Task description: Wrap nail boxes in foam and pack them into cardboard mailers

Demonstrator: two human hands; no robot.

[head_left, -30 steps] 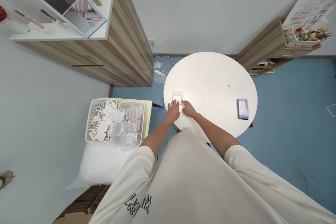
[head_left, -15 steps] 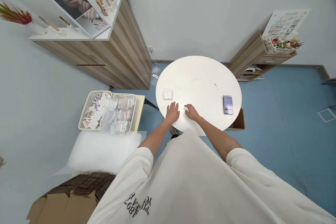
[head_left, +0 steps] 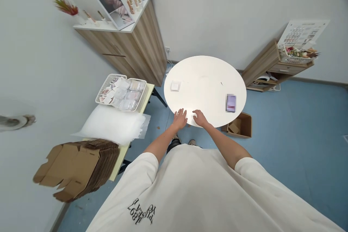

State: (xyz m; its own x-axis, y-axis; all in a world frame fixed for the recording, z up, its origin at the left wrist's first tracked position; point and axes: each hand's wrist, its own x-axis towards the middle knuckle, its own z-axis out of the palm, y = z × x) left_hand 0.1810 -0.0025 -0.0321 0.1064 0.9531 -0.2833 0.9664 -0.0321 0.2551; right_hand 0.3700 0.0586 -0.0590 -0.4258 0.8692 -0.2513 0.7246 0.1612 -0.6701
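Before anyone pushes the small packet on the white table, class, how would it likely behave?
The packet would probably slide rather than roll or tip, since it lies flat on the table. Being small, it is likely light. Its see-through-looking edge suggests smooth plastic, perhaps slippery; its stiffness is hard to tell at this size.

A small, squarish item [head_left: 175,86], whitish with a slightly translucent look, lies on the white table [head_left: 205,76] near its left rim. It sits a little askew, beyond the fingertips of the left hand [head_left: 180,119] and not touching them. Its finer details are too small to tell.
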